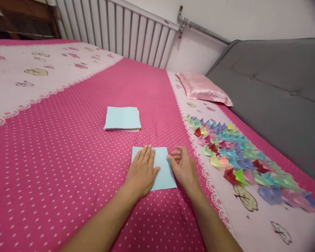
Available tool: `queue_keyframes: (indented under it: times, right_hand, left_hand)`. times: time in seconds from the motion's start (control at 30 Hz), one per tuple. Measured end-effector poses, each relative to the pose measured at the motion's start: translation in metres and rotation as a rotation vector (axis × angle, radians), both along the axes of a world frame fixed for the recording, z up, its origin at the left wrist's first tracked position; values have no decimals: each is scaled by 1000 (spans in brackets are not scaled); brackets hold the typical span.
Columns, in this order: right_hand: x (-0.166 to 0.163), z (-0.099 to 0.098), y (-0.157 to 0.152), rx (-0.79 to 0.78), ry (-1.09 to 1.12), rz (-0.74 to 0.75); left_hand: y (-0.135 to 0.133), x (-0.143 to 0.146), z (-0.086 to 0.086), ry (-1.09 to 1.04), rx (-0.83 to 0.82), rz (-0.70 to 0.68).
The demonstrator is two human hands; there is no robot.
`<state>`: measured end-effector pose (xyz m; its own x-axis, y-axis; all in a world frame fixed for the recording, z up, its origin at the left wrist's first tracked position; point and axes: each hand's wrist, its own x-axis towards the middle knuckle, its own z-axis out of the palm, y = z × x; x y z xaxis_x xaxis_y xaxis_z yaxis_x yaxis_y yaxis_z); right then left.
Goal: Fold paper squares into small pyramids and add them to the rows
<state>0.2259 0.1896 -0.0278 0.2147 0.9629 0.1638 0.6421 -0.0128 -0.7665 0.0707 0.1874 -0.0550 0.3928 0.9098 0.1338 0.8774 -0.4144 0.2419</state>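
Observation:
A light blue square sheet of paper (pixel 163 176) lies on the pink dotted bedspread in front of me. My left hand (pixel 144 169) rests flat on the left half of this sheet, fingers stretched forward and thumb out to the side. At the sheet's right edge is my right hand (pixel 184 167), its fingers loosely curved and apart from the thumb. The thumb tip is close to the paper's edge; whether it touches cannot be made out. Farther off, to the left, sits a stack of paper squares (pixel 123 118) with a light blue one on top.
Rows of small folded paper boats (pixel 233 148) in many colours cover the right side of the bedspread (pixel 68 168). Behind them are a pink satin pillow (pixel 203 87) and a grey padded headboard (pixel 273 73). A white radiator (pixel 123 31) with a pipe (pixel 204 30) stands along the wall.

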Motion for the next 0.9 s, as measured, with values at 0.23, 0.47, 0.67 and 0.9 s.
queue_keyframes:
  times: [0.23, 0.47, 0.67, 0.9]
  right_hand:
    - [-35, -1, -20, 106, -210, 691]
    - [-33, -19, -13, -28, -314, 719]
    - [-28, -25, -9, -92, -394, 634]
    - [-24, -27, -6, -123, -521, 554]
  left_hand:
    - [-4, -1, 6, 44, -51, -61]
    - [-6, -1, 9, 76, -79, -45]
    - [-8, -2, 8, 120, -91, 1]
    - [-9, -8, 17, 121, -161, 111]
